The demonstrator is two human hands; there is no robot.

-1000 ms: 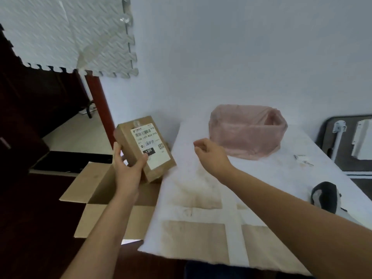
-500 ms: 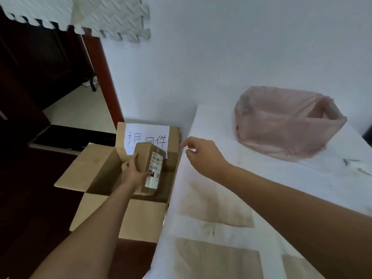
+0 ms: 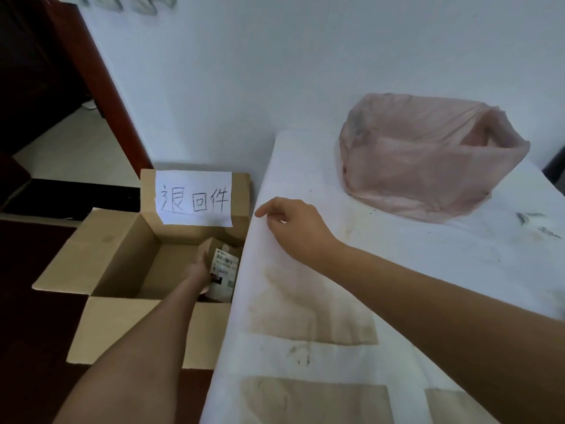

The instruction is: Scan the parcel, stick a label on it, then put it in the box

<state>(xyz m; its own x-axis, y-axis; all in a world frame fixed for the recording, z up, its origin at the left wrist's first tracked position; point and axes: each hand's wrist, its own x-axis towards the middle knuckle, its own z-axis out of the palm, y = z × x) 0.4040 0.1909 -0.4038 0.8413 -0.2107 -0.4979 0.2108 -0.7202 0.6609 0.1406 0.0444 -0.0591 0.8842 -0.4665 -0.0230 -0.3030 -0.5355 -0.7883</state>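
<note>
The parcel (image 3: 222,272), a small brown carton with a white printed label, sits low inside the open cardboard box (image 3: 119,255) on the floor, against the box's right wall. My left hand (image 3: 200,266) reaches down into the box and grips the parcel's left side. A white sheet with handwritten characters (image 3: 193,197) is stuck on the box's rear flap. My right hand (image 3: 293,228) rests on the left edge of the white-covered table (image 3: 397,270), fingers loosely curled, holding nothing.
A pink plastic bag (image 3: 428,160) lies at the table's back right, near the wall. Brown tape patches mark the table cover near me. A dark red door frame (image 3: 101,87) stands behind the box, with dark floor to its left.
My left hand has lowered the parcel from chest height down into the box. My right hand has shifted to the table's left edge, and my view has tilted down and left.
</note>
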